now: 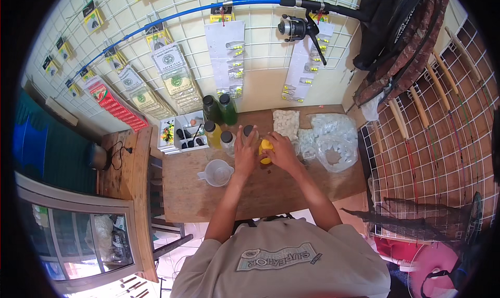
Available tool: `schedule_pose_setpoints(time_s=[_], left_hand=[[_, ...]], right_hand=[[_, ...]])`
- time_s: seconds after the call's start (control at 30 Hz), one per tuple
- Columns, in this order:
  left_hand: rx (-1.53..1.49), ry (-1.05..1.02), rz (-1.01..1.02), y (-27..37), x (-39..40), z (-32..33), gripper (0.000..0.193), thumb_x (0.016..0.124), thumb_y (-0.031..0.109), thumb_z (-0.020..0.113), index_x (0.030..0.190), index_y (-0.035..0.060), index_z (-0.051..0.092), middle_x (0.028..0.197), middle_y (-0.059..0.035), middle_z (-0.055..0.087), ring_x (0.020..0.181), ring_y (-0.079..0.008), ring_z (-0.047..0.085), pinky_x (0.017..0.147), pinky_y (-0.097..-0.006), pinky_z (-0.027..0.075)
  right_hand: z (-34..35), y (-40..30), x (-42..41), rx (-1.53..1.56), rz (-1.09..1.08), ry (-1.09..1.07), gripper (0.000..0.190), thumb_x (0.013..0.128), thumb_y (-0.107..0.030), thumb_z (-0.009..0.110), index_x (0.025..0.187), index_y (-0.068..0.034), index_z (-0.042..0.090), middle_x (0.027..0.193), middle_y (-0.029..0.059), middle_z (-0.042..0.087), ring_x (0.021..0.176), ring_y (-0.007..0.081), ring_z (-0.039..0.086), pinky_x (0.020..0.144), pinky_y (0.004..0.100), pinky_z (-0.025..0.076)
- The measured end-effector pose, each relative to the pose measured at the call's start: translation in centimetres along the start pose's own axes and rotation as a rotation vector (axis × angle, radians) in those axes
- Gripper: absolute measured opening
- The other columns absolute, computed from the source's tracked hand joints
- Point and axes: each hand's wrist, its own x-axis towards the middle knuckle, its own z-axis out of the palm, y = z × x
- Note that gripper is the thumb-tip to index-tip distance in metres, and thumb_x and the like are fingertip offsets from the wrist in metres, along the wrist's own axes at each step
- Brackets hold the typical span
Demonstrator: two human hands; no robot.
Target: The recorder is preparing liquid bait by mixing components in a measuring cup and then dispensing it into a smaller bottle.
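My right hand (278, 147) is closed around a small yellow object (266, 151), perhaps a plastic bottle or funnel, partly hidden by the fingers. Just left of it, my left hand (246, 149) has its fingers spread in front of a dark-capped bottle (250, 131); whether it touches that bottle cannot be told. Beside this hand stand a clear bottle with a dark cap (227, 141) and a bottle of yellow liquid (213, 134). Two bottles of green liquid (228, 109) are behind them. A clear plastic measuring jug (218, 173) sits near my left forearm.
A white compartment tray (183, 145) holds small fishing items at the table's back left. Clear plastic bags of pale pieces (336, 137) lie at the back right of the wooden table (273, 196). A blue fishing rod (175, 13) with a reel spans the wall grid.
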Motion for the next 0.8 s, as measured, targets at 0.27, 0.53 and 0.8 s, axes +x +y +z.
schedule_pose_setpoints(time_s=[0.27,0.53,0.8], left_hand=[[0.0,0.01,-0.023,-0.3,-0.1,-0.1,0.053,0.061,0.03,0.085,0.11,0.0134,0.073,0.15,0.001,0.039,0.142,-0.0409,0.021,0.111,-0.0523,0.028],[-0.017,-0.022,-0.021,-0.2,0.1,-0.3,0.054,0.061,0.031,0.085,0.11,0.0123,0.073,0.151,0.0022,0.037,0.142,-0.04,0.021,0.111,-0.0514,0.028],[-0.028,-0.036,-0.001,-0.3,0.3,-0.3,0.054,0.061,0.03,0.084,0.111,0.0107,0.072,0.151,0.0016,0.037,0.142,-0.0403,0.022,0.111,-0.0515,0.028]], right_hand=[[-1.9,-1.2,0.6,-0.283,0.037,0.004,0.05,0.075,-0.035,0.076,0.111,-0.004,0.061,0.108,0.0109,0.058,0.106,0.0318,0.053,0.085,0.0426,0.044],[-0.6,-0.4,0.7,-0.254,-0.007,-0.028,0.044,0.075,-0.035,0.076,0.1,-0.001,0.065,0.103,0.01,0.058,0.104,0.0296,0.052,0.085,0.0407,0.044],[-0.6,-0.4,0.7,-0.207,-0.049,0.0,0.041,0.075,-0.028,0.076,0.101,0.002,0.065,0.102,0.0105,0.058,0.105,0.0285,0.052,0.086,0.0409,0.044]])
